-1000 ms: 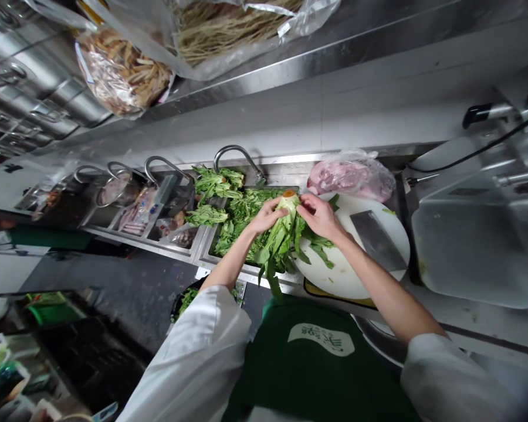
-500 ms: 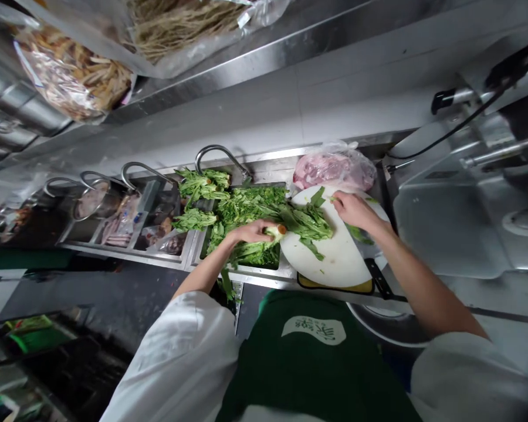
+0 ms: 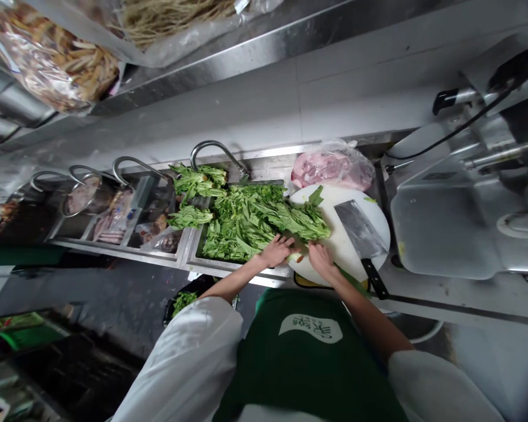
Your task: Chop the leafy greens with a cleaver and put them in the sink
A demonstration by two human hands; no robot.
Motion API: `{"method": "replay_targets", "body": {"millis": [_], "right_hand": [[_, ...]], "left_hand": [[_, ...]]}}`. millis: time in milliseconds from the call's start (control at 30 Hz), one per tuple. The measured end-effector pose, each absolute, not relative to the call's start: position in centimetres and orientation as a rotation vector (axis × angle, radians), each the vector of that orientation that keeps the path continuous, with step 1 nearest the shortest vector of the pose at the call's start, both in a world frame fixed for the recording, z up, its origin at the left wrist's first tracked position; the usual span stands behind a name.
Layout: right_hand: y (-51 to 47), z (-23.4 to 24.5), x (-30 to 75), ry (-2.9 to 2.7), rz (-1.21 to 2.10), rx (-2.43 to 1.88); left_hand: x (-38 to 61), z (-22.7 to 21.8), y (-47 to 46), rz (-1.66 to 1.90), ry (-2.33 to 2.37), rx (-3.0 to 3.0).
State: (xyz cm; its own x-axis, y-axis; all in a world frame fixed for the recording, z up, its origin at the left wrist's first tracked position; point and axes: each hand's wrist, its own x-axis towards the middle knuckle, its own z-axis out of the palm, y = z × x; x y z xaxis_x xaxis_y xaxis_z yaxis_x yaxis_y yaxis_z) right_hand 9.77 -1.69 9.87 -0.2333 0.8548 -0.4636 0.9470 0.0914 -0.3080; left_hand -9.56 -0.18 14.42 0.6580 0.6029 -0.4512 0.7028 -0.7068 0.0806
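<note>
My left hand (image 3: 279, 251) is closed around the base of a leaf lettuce head (image 3: 295, 257), its cut stem end pointing right, at the front left of the round white cutting board (image 3: 305, 271). Close by on the right, my right hand (image 3: 320, 258) is closed. A long green lettuce leaf (image 3: 351, 279) trails from it under the wrist. More leaf lettuce (image 3: 301, 220) lies across the board's left side and the sink edge. A cleaver (image 3: 358, 225) lies flat on the board's right side, its black handle (image 3: 375, 278) over the front edge.
Leafy greens fill the sink (image 3: 193, 252), below a curved faucet (image 3: 215, 146). Trimmed lettuce heads (image 3: 191, 217) rest at its left. Bagged raw meat (image 3: 332, 167) sits behind the board. A slicing machine (image 3: 449, 225) stands at right; a shelf (image 3: 246, 55) overhangs the counter.
My right hand has come from the back of the board to the front, the leaf moving with it and uncovering the cleaver. My left hand has moved right and nearer with a lettuce head.
</note>
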Motion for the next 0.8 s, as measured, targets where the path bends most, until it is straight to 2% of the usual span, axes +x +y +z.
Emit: {"method": "replay_targets", "body": {"millis": [200,333,467,600,800], "right_hand": [[-2.9,11.6,16.5,2.322,-1.107,1.742],[-1.8,13.4,20.5,2.408,-1.208,2.038],[2.6,15.4,18.1,2.478,-1.078,2.255],[6.3,16.3,10.5,2.475,-0.939,2.007],[7.6,15.0,5.0,2.379,-0.740,1.842]], "left_hand": [[-11.0,13.7,-0.8,-0.516,1.128,2.597],[-9.3,13.1,-1.5,-0.474,1.102,2.637],[-3.9,10.8,-2.4,-0.313,1.000,2.688],[-0.8,8.9,-2.4,-0.169,0.993,2.628],[-4.5,9.9,-4.0,0.247,1.109,2.450]]}}
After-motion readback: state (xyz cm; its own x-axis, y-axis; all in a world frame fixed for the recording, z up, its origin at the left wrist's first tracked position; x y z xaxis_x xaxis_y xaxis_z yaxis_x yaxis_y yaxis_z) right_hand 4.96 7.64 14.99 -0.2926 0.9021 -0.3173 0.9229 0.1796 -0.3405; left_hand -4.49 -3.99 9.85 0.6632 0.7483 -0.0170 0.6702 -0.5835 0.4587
